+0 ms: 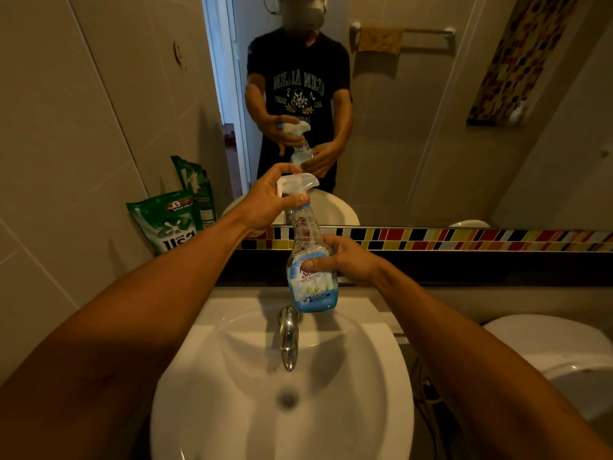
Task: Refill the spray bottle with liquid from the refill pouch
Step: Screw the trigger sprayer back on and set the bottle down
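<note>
One spray bottle (pixel 310 260), trigger head on, blue liquid low in its base. Two hands: left hand (pixel 268 200) at the trigger head, right hand (pixel 348 260) round the body. One green refill pouch (pixel 166 222) far left against the wall. One white sink (pixel 282 376), near centre. One chrome tap (pixel 288 336). One mirror (pixel 414 111), far. One toilet (pixel 547 353), right. One band of coloured mosaic tiles (pixel 464 239) under the mirror.

Beige tiled walls (pixel 83 127), wall mirror (pixel 431 127), mosaic tile strip (pixel 464 239), white sink (pixel 381 376), dim light.
</note>
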`<state>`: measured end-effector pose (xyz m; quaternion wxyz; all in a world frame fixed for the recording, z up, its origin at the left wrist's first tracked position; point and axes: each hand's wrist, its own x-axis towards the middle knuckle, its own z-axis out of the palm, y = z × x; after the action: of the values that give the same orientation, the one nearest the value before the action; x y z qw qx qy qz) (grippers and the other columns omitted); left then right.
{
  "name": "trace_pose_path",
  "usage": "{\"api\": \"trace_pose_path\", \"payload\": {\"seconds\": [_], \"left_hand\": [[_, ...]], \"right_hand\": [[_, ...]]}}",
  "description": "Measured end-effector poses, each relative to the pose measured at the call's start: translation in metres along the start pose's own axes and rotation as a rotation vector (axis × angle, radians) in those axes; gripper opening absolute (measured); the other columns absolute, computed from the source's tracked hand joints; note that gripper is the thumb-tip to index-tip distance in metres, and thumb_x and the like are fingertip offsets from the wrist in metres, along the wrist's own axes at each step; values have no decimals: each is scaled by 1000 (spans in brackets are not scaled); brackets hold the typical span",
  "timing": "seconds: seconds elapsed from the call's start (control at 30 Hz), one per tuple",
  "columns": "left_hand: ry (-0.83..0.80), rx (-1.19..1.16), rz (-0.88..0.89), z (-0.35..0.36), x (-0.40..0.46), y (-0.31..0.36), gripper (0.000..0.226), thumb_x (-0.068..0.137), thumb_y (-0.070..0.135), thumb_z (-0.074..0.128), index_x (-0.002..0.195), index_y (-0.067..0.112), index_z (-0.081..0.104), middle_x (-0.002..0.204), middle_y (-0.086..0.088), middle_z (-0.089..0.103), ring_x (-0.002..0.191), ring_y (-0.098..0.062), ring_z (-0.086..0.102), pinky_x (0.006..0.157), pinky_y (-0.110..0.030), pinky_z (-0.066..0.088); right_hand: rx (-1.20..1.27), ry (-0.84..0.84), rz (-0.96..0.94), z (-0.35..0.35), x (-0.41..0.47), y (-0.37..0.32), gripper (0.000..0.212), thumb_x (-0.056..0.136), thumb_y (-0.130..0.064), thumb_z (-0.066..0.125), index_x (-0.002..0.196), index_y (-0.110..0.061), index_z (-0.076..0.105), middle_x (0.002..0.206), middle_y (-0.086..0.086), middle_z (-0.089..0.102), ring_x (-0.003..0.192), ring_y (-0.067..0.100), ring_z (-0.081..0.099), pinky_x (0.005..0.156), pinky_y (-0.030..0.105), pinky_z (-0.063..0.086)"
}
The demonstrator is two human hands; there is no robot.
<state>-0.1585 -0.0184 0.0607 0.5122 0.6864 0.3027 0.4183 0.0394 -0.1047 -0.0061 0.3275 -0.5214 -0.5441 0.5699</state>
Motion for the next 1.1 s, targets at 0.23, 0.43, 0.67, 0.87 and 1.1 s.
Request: {"api": "trace_pose_path", "payload": {"seconds": [0.23,0.43,0.67,0.87,1.1], "left_hand": [[-22,-6,-3,1,2,3,55,82,9,79,129,20,52,125,-10,55,112,-30,61,81,-32,57],[14,118,30,12,-1,5,56,84,11,79,131,19,51,120,-6,59,102,-19,65,76,-24,57],[92,142,18,17,-4,-5,100,78,17,84,154,37,22,140,-5,52,117,-22,63,92,-37,58],[115,121,-183,28,-19,-41,82,83,17,79,150,25,33,129,-1,57,110,-14,63,85,-31,57],[-17,237,-320,52,-20,-88,59,97,16,64,151,21,40,142,-8,52,127,-19,52,86,-23,51]], "right_hand": [[52,8,24,-5,0,9,42,90,-8,79,129,-10,65,116,16,79,108,35,77,94,52,62],[25,100,24,-9,4,9,54,83,-7,86,132,-9,64,118,14,79,106,32,78,94,53,62],[-38,213,-46,-14,5,12,54,78,-5,89,127,-8,65,115,11,78,104,27,78,94,51,62],[-94,320,-92,-25,6,16,64,73,-9,93,129,-11,63,120,6,75,111,23,73,96,47,62],[-134,387,-99,-45,10,20,60,77,0,88,132,-6,62,106,-9,70,92,5,68,63,14,59]]}}
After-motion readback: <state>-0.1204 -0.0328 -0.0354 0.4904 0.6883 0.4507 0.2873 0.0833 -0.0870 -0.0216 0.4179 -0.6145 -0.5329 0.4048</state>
